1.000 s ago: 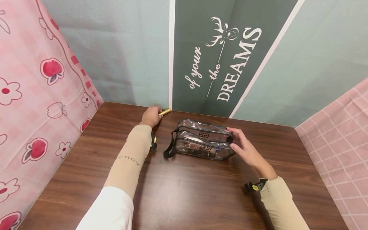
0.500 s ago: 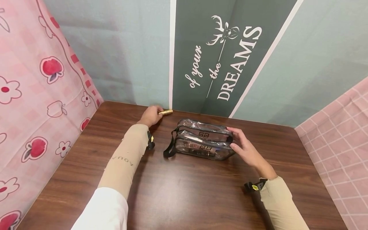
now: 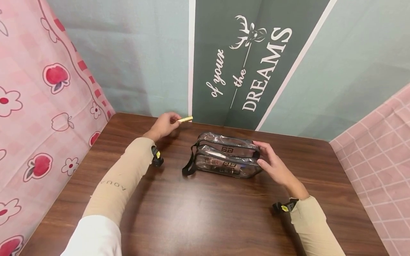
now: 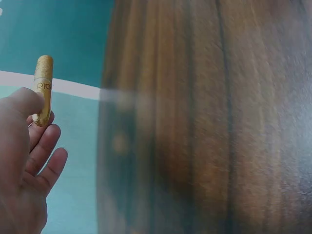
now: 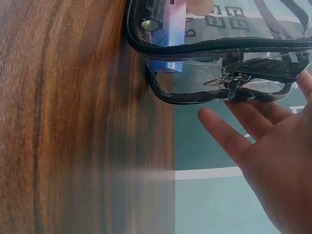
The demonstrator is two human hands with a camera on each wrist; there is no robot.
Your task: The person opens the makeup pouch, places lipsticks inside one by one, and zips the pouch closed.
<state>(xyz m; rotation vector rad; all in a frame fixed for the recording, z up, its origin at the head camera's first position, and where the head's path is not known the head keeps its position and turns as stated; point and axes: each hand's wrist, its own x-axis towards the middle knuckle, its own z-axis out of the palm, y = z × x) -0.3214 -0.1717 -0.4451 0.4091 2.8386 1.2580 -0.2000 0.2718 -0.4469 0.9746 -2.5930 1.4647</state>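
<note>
My left hand [image 3: 164,124] pinches a slim gold tube, lipstick-like [image 4: 43,90], between thumb and fingers at the far edge of the table. In the left wrist view the tube stands nearly upright and carries dark lettering, its lower end partly hidden by the thumb. A clear toiletry bag [image 3: 227,156] with black piping lies to the right of that hand. My right hand [image 3: 273,165] rests at the bag's right end with fingers spread. Up close in the right wrist view, the straight fingers [image 5: 226,136] lie right at the bag's end.
Inside the bag are a blue-and-pink box [image 5: 168,48] and a dark tube [image 5: 152,19]. A black strap [image 3: 189,165] hangs off the bag's left end. Printed cloth [image 3: 237,64] closes off the wooden table's [image 3: 189,213] back, and pink cloths [image 3: 381,149] flank its sides.
My left hand has lifted the gold tube a little off the table's back edge, and its forearm has swung left. The right hand and the bag stay put.
</note>
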